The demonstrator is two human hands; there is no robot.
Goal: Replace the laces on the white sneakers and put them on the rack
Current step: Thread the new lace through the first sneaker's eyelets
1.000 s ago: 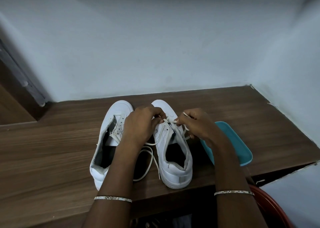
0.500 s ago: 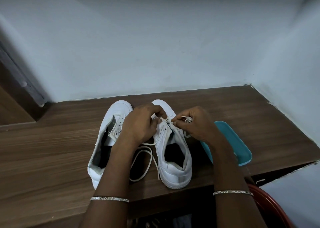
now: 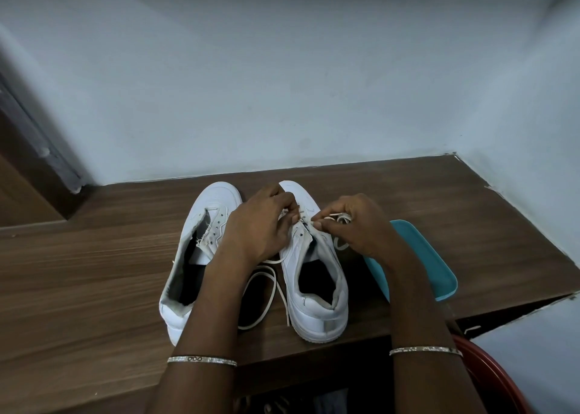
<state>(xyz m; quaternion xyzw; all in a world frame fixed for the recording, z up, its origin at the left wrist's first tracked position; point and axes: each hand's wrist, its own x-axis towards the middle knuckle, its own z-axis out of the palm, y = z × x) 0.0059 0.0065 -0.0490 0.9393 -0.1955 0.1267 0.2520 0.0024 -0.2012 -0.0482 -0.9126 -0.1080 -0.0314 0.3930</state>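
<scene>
White lace (image 3: pixel 342 216) is pinched at its end by the right hand (image 3: pixel 354 228), while the left hand (image 3: pixel 260 228) curls its fingers on the sneaker (image 3: pixel 317 307) on the wooden shelf (image 3: pixel 94 272), beside the unlaced sneaker (image 3: pixel 201 212) and a teal tray (image 3: pixel 426 266).

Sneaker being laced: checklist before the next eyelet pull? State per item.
1. Right hand pinches the lace: ok.
2. Left hand pinches the lace at the eyelets of the near sneaker: ok.
3. Slack lace lies in an open loop on the table, no knot: ok.
4. Lace tip seated in the next eyelet: cannot tell, fingers hide it.
5. Other sneaker laced: not ok, eyelets empty.
</scene>
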